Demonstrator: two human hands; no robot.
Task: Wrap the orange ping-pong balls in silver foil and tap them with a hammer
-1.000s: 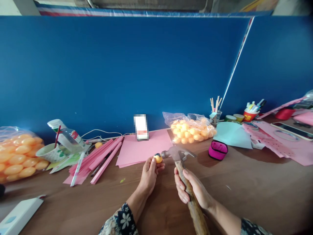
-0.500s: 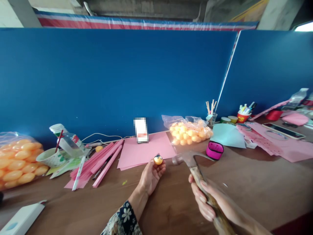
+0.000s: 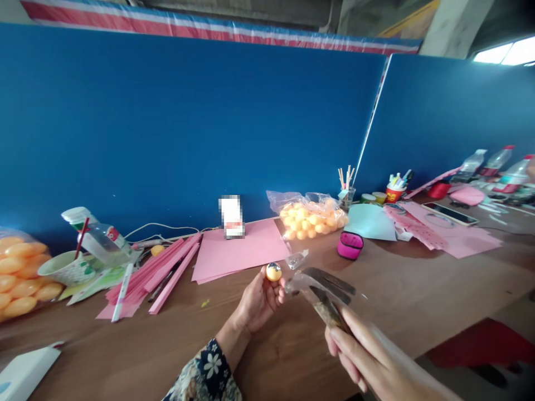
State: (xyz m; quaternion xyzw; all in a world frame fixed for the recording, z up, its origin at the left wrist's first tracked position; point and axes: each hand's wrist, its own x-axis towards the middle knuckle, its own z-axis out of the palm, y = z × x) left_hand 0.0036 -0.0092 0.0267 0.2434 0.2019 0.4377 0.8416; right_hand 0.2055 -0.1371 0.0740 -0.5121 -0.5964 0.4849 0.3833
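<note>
**Two things held up close, side by side**

Your left hand [image 3: 256, 305] holds a small, round, yellow-orange ball with a dark, shiny patch on top [image 3: 273, 272]. Your thumb and fingers pinch it, in front of the flat pink paper sheets [image 3: 246, 253] on the brown table [image 3: 159, 356]. Your right hand [image 3: 368, 348] is wrapped around the wooden handle of a claw hammer with a grey metal head [image 3: 327, 312]. The hammer is blurry. Its head is just beside your left fingertips, and you can't tell from here if they touch.

The step in hand looks like working with the ball and the hammer together. The next move seems to call for a steady pinch and a slow, firm grip on the handle. Mind your left fingertips, because they are so near the hard metal. A see-through plastic bag of orange balls [image 3: 312, 219] sits farther back.
</note>
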